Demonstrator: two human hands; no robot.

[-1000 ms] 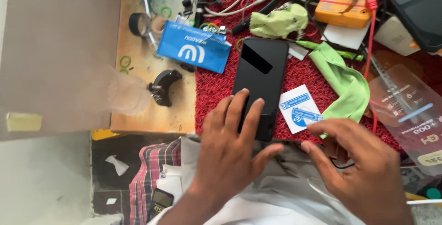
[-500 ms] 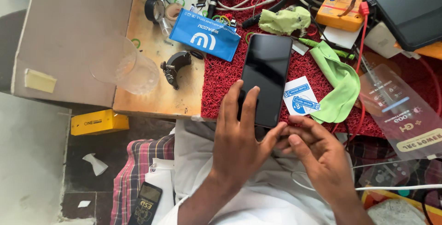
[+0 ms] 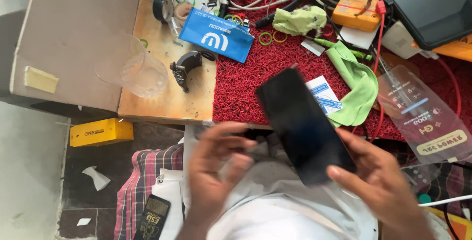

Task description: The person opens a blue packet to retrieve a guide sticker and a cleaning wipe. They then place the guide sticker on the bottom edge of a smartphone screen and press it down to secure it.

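The black phone (image 3: 302, 124) is tilted and lifted over the near edge of the red mat (image 3: 246, 83). The right hand (image 3: 381, 181) holds its lower end, fingers under it and thumb on top. The left hand (image 3: 214, 171) is open with spread fingers, just beside the phone; the blur makes it hard to tell if it touches. Behind the phone lie a small white and blue packet (image 3: 324, 95) and a green cloth (image 3: 356, 83). Farther left on the wooden surface (image 3: 162, 97) sit a blue pouch (image 3: 216, 33) and a clear glass (image 3: 132, 68).
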